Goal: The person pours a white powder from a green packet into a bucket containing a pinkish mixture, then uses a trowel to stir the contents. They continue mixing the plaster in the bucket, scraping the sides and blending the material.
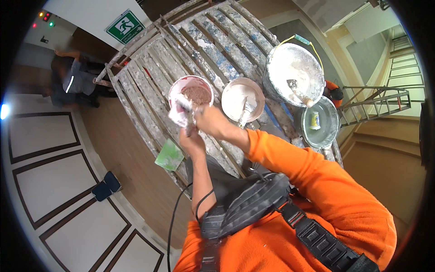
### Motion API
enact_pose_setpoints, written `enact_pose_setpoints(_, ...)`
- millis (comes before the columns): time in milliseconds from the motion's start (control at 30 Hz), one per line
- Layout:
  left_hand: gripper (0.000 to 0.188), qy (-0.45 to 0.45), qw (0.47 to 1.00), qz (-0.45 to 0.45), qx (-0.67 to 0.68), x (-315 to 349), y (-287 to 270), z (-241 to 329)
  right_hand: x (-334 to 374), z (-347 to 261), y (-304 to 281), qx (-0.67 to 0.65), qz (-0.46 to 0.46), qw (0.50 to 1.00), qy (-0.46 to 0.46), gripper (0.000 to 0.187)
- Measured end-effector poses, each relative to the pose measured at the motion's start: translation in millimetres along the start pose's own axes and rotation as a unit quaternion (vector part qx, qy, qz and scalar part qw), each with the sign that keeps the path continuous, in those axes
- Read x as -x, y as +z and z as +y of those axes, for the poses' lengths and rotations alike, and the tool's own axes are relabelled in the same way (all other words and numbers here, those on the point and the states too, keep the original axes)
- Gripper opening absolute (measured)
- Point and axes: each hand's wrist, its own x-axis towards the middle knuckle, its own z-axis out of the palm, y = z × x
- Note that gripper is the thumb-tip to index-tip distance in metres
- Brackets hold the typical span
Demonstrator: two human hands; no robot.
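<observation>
My left hand (193, 140) is closed round the handle of a tool smeared with white and pinkish compound (179, 117); blur hides its exact kind. Just above it, my right hand (214, 122) is closed and blurred against the tool, and what its fingers hold cannot be made out. Both hands are at the near rim of a small bucket (173, 88) of lumpy, brownish-pink compound. To the right stands a second small bucket (260, 93) with white compound, and a smeared putty knife (245, 113) leans in it. A green square plate (170, 155) lies left of my left forearm.
The buckets stand on a splattered slatted platform (210, 45) with rails. Further right are a large bucket (274, 86) of white compound and a water bucket (337, 121) with a yellow-labelled container (315, 120). People (84, 77) are at far left; a ladder (376, 97) is at right.
</observation>
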Motion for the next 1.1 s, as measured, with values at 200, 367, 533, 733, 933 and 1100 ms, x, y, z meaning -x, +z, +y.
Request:
enact_pose_setpoints(200, 0.025, -0.069, 0.997, 0.043, 0.015, -3.0, -8.0, 5.1, -16.0, -5.3, -7.2, -0.171, -0.038, 0.978, 0.117, 0.036)
enact_pose_setpoints(367, 0.026, -0.097, 0.995, -0.003, 0.009, 3.7, -11.2, 10.4, -33.5, 25.0, 1.4, -0.123, 0.023, 0.99, 0.06, 0.036)
enact_pose_setpoints(533, 0.037, -0.151, 0.988, -0.024, 0.031, -6.6, -26.3, 23.5, -28.9, 20.1, -25.0, -0.062, 0.035, 0.997, 0.04, 0.03)
enact_pose_setpoints(733, 0.041, -0.185, 0.979, -0.074, 0.033, -21.1, -25.6, 49.6, 50.5, 17.5, 1.1, 0.132, 0.11, 0.97, -0.174, 0.038)
enact_pose_setpoints(933, 0.038, -0.109, 0.983, -0.085, -0.123, -22.1, -25.2, 21.1, 27.9, -2.4, 2.0, 0.116, 0.056, 0.984, -0.127, 0.035)
enact_pose_setpoints(1100, 0.028, -0.19, 0.976, -0.079, -0.067, -16.1, -3.6, 46.0, -6.2, 1.5, -9.6, 0.105, 0.035, 0.988, -0.109, 0.034)
